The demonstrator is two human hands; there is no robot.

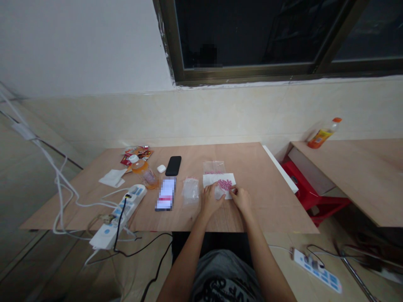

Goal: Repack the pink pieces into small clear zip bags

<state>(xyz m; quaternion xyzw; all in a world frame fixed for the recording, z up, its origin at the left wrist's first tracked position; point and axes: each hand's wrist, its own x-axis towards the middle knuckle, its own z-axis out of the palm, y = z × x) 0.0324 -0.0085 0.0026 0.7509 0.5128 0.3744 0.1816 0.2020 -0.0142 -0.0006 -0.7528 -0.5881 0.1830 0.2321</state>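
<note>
A small heap of pink beads or pellets (225,184), too small to identify for certain, lies on a white sheet of paper (209,179). My left hand (211,199) rests on the sheet's left part, thumb apart from the fingers, beside a clear patch of plastic near the heap. At the sheet's right edge, my right hand (241,199) has thumb and fingertips drawn together by the pellets; what they pinch is not clear. Behind the paper lies a clear plastic bag (214,166) with pink bits along it. Another clear bag (190,191) lies left of my left hand.
Left on the wooden table (270,209) are a lit phone (166,194), a dark phone (173,166), a white case (161,168), an orange-tinted bottle (145,174), tissue (113,178), snack packets (138,154) and a power strip (121,216) with cables. A drink bottle (323,136) stands on the right table.
</note>
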